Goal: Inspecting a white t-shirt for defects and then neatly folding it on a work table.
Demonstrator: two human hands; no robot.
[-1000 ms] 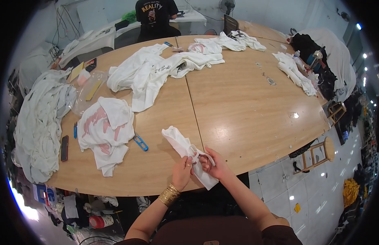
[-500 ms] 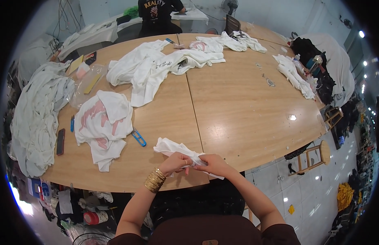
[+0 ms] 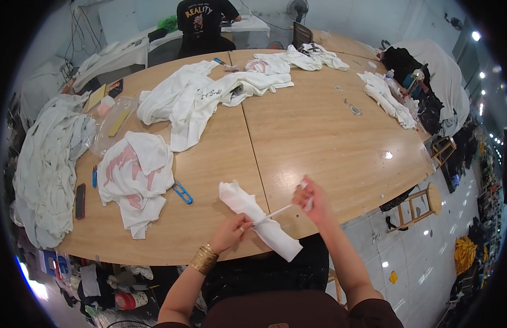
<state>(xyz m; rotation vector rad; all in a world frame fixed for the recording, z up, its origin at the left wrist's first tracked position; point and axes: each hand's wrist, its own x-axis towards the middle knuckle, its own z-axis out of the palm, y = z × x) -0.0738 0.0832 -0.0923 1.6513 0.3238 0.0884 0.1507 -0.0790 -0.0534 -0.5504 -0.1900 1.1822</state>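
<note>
A rolled bundle of white cloth (image 3: 276, 238) lies slantwise at the table's near edge, narrowed at its middle. My left hand (image 3: 229, 232) pinches it there from the left side, fingers closed. From that spot a thin white strip (image 3: 279, 212) runs taut up to the right, into my right hand (image 3: 312, 201). That hand is closed round the strip's end above the table and somewhat blurred. Left of the bundle lie blue thread snips (image 3: 183, 193) and a crumpled white garment with a pink print (image 3: 134, 177).
A large pile of white cloth (image 3: 48, 164) covers the table's left end, beside a phone (image 3: 80, 201) and more snips (image 3: 94, 176). White garments (image 3: 188, 109) lie along the far side. A person in black (image 3: 204, 27) sits beyond. A wooden stool (image 3: 420, 205) is at the right.
My right hand has moved up and right from the bundle, drawing the strip out straight. My left hand stays at the bundle, which now lies more slanted and more fully in sight.
</note>
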